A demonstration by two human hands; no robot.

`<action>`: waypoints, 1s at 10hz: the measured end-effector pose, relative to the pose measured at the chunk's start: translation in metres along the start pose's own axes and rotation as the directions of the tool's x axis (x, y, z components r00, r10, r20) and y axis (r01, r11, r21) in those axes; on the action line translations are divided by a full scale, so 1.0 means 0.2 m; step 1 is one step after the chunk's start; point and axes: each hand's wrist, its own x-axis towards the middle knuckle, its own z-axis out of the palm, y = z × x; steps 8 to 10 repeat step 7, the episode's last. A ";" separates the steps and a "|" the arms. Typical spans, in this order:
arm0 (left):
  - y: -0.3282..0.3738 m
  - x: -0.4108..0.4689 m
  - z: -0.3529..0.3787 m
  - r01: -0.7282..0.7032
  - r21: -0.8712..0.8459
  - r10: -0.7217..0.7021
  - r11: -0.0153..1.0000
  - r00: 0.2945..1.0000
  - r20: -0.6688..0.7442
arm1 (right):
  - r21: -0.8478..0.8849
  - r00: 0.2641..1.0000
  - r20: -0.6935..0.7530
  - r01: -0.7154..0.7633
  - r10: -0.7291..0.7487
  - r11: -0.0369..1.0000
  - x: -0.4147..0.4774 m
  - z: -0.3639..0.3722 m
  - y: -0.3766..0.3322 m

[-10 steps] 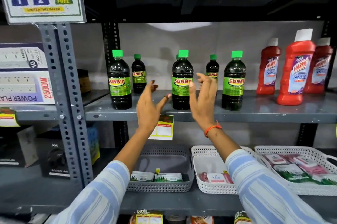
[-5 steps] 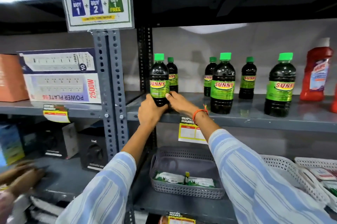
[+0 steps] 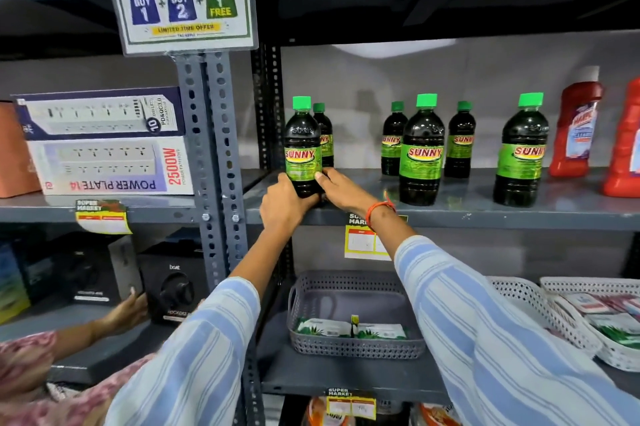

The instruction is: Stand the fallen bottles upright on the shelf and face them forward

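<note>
Both hands are on one bottle, just left of the frame's centre. The left hand (image 3: 283,207) wraps the lower body of the front-left SUNNY bottle (image 3: 302,148) from the left, and the right hand (image 3: 341,189) presses in from the right, thumb on the edge of the green label, fingers curled round the back. So both are grasping the same bottle, low down near its base. It stands upright at the front edge of the grey shelf (image 3: 485,214), green cap on top, label facing out (the red SUNNY lettering reads straight on).

Right behind it, partly hidden, stands a second dark bottle (image 3: 325,138). Further right along the shelf there's a cluster of three: a large front bottle (image 3: 421,152) with two smaller-looking ones behind, one at its left (image 3: 393,140) and one at its right (image 3: 460,141). All are upright, labels forward. Well apart to the right stands another large bottle (image 3: 521,155), its label turned slightly toward the right. At the right edge of the frame, red cleaner bottles (image 3: 575,127) stand upright.

An orange band (image 3: 379,209) circles the right wrist; both sleeves are blue-and-white striped. Lower centre, a grey basket (image 3: 353,346) holds packets. At lower left, another person's hand (image 3: 130,309) touches a black box (image 3: 169,283).
</note>
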 end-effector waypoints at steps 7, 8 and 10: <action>0.39 -0.23 -0.22 -0.032 0.311 0.049 0.950 0.998 -0.048 | -0.319 0.983 -0.182 -0.057 -0.002 0.946 -0.24 -0.23 -0.20; 0.39 -0.23 -0.22 -0.032 0.311 0.049 0.950 0.998 -0.048 | -0.319 0.983 -0.182 -0.057 -0.002 0.946 -0.24 -0.23 -0.20; 0.39 -0.23 -0.22 -0.032 0.311 0.049 0.950 0.998 -0.048 | -0.319 0.983 -0.182 -0.057 -0.002 0.946 -0.24 -0.23 -0.20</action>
